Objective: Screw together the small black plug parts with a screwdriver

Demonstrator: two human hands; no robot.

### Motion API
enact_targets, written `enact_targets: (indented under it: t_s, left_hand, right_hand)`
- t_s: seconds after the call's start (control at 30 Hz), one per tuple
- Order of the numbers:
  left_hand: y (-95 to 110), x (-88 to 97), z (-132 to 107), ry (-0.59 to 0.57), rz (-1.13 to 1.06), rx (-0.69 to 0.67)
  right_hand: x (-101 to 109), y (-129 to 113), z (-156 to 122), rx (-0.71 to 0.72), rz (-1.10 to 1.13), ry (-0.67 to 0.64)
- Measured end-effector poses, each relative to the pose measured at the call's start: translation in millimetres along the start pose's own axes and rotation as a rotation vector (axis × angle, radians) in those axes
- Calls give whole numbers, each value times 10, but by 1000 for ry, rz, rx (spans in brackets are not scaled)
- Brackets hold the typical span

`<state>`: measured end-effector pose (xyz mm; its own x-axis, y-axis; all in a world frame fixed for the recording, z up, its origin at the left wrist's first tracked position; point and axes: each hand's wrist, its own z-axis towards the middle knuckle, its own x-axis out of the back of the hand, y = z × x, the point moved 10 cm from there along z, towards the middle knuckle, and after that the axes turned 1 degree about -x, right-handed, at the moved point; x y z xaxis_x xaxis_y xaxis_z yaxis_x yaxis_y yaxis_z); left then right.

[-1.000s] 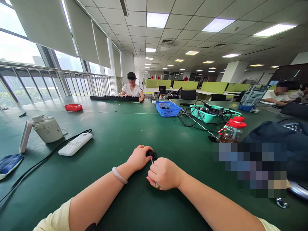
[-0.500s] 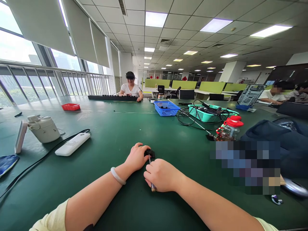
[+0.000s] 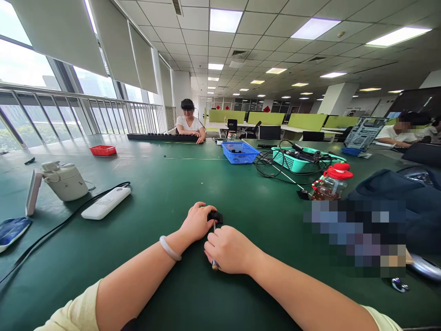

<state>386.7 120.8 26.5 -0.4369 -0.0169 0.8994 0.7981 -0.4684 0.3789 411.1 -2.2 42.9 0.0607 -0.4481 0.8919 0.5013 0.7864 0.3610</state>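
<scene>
In the middle of the green table a small black part (image 3: 215,216) lies under the fingers of my left hand (image 3: 195,222). Thumb and fingers close on it from the left, so its shape is partly hidden. My right hand (image 3: 229,250) is wrapped round a slim screwdriver (image 3: 215,265); the handle end shows below my fist. Its thin metal shaft points away from me, and the tip meets the near side of the black part. Whether a screw sits at the tip is too small to tell.
A white power bank (image 3: 106,203) and a cream cup (image 3: 65,182) stand left. Farther off are a red tray (image 3: 103,150), a blue basket (image 3: 240,153) and a teal basket (image 3: 295,162) with cables. A red-lidded bottle (image 3: 332,183) stands right. A person (image 3: 188,123) sits opposite.
The view has shifted slightly. Both hands keep their hold, and the screwdriver handle has swung slightly left, so the tool stands straighter.
</scene>
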Motion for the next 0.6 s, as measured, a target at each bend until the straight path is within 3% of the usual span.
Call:
enact_targets:
  t_s: [0.37,0.6]
  left_hand:
    - [-28,-10,20,6,-66,7]
    - [-35,3,28,-9,-95,19]
  right_hand:
    - [270,47,-86,-163,-81,352]
    - [314,170,-172,-144,-64,387]
